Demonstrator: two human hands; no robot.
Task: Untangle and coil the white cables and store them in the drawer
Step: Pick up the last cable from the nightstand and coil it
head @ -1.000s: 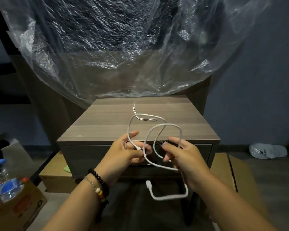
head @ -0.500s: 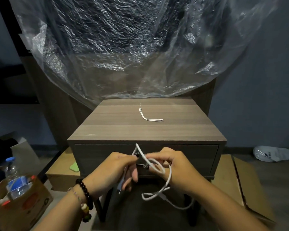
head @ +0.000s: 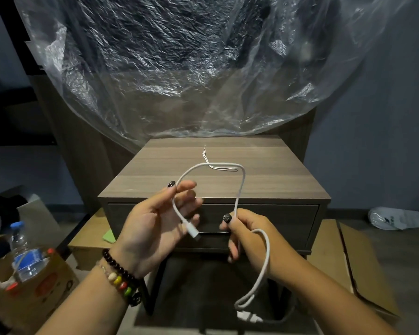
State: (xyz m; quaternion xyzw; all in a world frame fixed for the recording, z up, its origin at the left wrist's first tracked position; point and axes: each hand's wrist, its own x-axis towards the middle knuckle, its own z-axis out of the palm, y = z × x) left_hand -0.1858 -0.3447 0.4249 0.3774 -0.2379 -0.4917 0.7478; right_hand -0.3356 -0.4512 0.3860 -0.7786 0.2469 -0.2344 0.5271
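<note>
two bare hands hold one white cable (head: 242, 180) up in front of a wooden nightstand (head: 264, 165).

the left hand (head: 155, 228) pinches the cable between thumb and forefinger, its connector end hanging across loosely spread fingers (head: 191, 201). the right hand (head: 249, 235) is closed around the other stretch, slack dangling below. the drawer (head: 288, 221) behind the fingertips is shut; a thinner cable (head: 218, 166) lies on top.

A thick white cable (head: 242, 180) makes one open arch in the air, its plug ends hanging down. A thin white cable (head: 218, 167) lies on the table (head: 276, 180). The drawer (head: 276, 221) is closed.
</note>
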